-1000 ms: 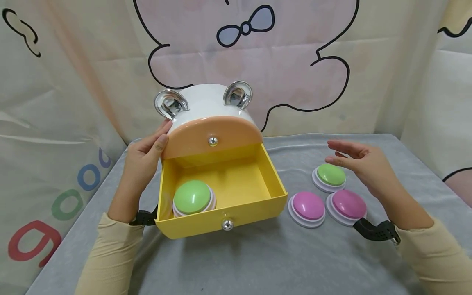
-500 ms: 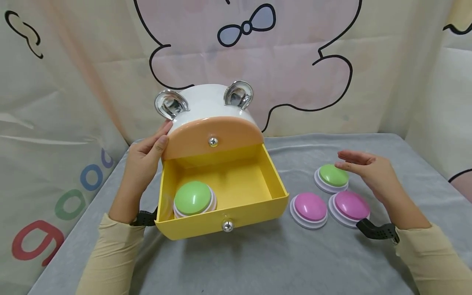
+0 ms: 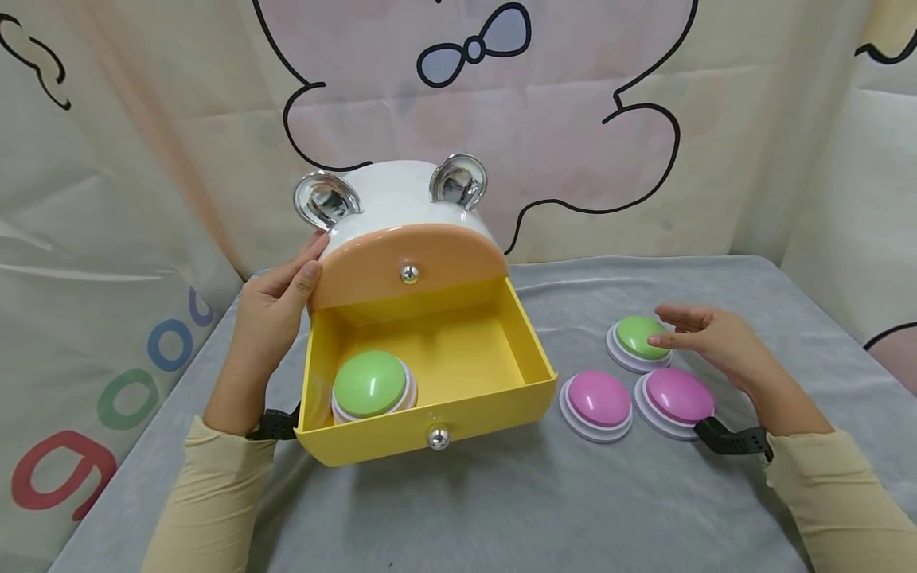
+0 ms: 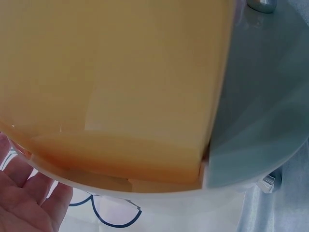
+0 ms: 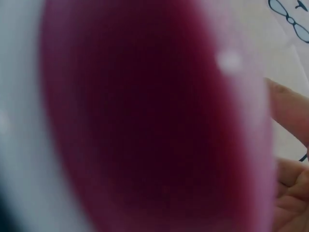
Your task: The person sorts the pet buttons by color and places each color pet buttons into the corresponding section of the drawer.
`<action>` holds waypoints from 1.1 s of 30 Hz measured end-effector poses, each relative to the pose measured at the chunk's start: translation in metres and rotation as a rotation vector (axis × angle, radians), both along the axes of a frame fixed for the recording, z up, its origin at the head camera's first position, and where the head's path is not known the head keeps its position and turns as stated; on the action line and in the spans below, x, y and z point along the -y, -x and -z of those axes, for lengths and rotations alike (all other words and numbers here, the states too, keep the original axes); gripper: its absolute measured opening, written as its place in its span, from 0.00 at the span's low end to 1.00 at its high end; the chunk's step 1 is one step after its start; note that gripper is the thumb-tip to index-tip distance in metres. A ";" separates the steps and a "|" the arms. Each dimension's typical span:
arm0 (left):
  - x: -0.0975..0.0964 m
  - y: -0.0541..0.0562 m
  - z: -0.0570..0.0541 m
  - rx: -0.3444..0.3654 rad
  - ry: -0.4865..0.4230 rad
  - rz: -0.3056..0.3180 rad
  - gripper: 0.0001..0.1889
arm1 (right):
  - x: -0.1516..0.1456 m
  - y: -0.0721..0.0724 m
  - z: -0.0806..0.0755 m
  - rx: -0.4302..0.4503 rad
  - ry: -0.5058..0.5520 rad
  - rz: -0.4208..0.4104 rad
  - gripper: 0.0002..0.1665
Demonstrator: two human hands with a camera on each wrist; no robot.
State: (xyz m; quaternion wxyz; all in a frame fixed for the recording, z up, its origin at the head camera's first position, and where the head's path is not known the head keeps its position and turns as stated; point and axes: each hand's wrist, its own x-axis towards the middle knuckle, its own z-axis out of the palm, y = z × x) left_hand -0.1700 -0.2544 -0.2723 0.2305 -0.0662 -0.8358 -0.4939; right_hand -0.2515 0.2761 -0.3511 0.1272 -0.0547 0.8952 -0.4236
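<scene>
My left hand holds the side of an animal-shaped drawer box, white with silver ears and an orange upper drawer front. Its thumb lies at the front edge, and the fingers reach behind. The yellow lower drawer is pulled out, with a green push button on a white base in its left part. On the right, my right hand hovers beside another green push button, thumb and fingers apart and partly over its dome. A pink push button lies below that hand; it fills much of the right wrist view.
A second pink push button lies between the drawer and the other buttons. Everything stands on a grey cloth-covered table. Printed curtains rise behind and at both sides.
My right hand has moved down and slightly right, closer to the green button on the table. The left hand stays on the drawer box, and the buttons have not moved.
</scene>
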 end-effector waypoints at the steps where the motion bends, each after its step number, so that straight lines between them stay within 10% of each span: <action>1: 0.000 0.000 0.000 -0.004 -0.003 0.003 0.20 | 0.000 0.001 0.001 0.009 -0.011 -0.011 0.50; 33: 0.000 0.001 0.000 0.018 -0.003 -0.007 0.20 | 0.003 0.006 0.016 0.026 -0.047 -0.068 0.55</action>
